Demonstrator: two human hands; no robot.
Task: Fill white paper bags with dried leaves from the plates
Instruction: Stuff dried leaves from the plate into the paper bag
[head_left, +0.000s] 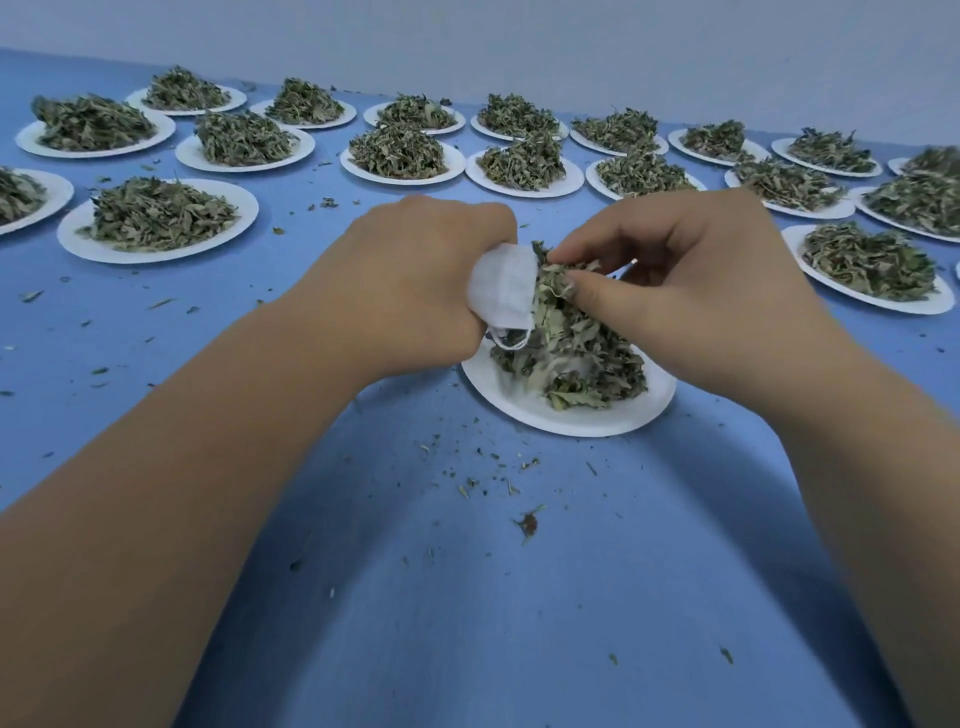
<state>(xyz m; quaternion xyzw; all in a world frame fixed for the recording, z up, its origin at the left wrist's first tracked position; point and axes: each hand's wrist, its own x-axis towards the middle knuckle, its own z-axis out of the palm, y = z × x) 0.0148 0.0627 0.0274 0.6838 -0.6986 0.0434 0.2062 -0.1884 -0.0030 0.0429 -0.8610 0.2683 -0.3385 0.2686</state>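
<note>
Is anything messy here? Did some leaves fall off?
Yes. Leaf crumbs lie spilled on the table, mostly in front of the near plate, close to the bag in the left hand. The far plates look tidy.

One wide-angle camera, worn on the person's head, looks forward and down across the blue tabletop (467, 613), very near the left hand (415, 280) and right hand (696, 296) at mid-frame. The tabletop's far edge meets a pale wall (519, 36) along the top.
</note>
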